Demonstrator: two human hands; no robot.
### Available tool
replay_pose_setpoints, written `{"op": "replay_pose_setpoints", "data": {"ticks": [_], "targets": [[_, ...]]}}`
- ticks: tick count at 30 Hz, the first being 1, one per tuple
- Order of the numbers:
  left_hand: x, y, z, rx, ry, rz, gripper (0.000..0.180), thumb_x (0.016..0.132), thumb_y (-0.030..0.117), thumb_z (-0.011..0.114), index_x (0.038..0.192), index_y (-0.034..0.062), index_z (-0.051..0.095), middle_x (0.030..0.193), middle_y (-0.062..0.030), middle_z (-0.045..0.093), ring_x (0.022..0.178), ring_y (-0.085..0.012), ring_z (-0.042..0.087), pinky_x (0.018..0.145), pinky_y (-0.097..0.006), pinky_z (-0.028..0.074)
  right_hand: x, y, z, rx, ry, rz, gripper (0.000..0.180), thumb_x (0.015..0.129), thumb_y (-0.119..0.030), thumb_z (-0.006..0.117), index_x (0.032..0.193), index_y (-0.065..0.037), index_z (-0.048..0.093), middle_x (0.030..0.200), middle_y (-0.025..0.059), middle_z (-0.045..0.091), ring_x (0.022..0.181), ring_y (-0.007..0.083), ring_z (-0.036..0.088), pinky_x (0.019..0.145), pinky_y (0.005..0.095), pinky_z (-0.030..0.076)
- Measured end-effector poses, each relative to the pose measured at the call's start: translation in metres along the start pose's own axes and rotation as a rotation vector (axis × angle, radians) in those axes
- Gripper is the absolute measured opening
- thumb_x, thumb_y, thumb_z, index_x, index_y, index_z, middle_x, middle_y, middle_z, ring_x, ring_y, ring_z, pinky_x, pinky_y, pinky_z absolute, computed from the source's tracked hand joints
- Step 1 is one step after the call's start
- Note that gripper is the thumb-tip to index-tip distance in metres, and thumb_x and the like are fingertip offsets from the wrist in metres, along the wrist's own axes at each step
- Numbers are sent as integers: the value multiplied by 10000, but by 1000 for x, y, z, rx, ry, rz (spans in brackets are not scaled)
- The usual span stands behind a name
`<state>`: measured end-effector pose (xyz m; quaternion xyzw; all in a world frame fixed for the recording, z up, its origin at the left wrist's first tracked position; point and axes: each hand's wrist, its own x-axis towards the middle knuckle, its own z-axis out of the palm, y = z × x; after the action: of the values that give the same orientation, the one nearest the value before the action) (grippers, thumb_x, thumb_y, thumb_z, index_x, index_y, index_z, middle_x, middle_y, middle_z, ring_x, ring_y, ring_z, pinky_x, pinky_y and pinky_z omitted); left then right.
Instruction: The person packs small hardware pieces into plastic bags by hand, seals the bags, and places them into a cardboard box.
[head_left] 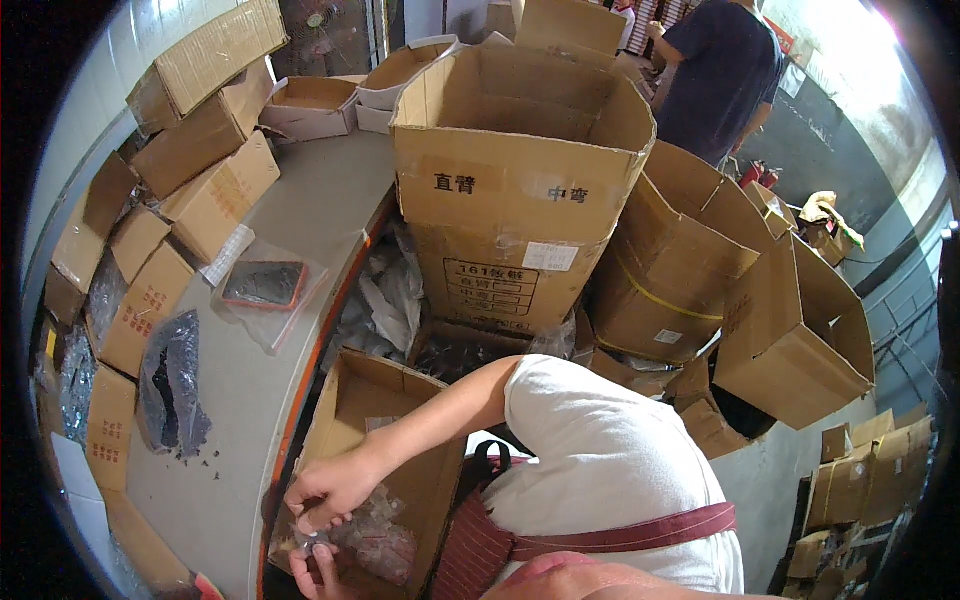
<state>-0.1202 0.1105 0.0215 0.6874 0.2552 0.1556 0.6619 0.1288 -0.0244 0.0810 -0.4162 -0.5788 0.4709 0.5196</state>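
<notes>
Both hands come close together over the near end of an open cardboard box [335, 415]. My right hand [340, 488] reaches in with a bent bare forearm, its fingers closed in a pinch. Just below it, my left hand [318, 575] has thumb and finger pressed together near a small clear, shiny piece [308, 543], which looks like plastic. What exactly either hand grips is too small to make out. Crumpled clear plastic bags [385, 530] lie in the box beside the hands.
A long grey table [240, 500] runs along the left, bearing a bag of dark small parts [172, 385], a red-edged dark packet [265, 284] and several cartons [222, 185]. Tall open cartons [500, 215] stand beyond the box. A person in a dark shirt [722, 75] stands behind.
</notes>
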Motion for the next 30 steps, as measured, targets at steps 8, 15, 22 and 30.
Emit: {"op": "replay_pose_setpoints", "data": {"ticks": [8,15,22,30], "targets": [[-3,-5,16,118,-18,151,119,1035,187,586,1054,87,526,883,10,588,790,-61,485,732,-231,423,1,9,4,-41,-120,-24,272,878,-169,728,957,55,593,763,122,665,664,186,678,544,316,557],[-2,2,17,129,30,153,131,1035,193,578,1004,78,523,848,22,541,793,-69,455,722,-252,422,-2,5,1,-162,-114,-5,323,834,-130,753,1044,63,601,782,145,684,669,215,682,583,328,563],[-7,20,37,-30,-15,199,152,1025,182,577,939,63,536,838,27,515,799,-82,442,721,-262,414,-1,23,10,78,-158,31,305,852,-140,756,1047,42,608,836,110,676,743,167,656,622,334,548],[-15,82,90,-110,432,85,153,926,98,663,999,-35,680,928,-53,674,841,-145,612,780,-276,485,-1,6,-13,289,33,207,228,942,-86,652,1143,11,605,957,77,672,828,144,647,710,295,556]]}}
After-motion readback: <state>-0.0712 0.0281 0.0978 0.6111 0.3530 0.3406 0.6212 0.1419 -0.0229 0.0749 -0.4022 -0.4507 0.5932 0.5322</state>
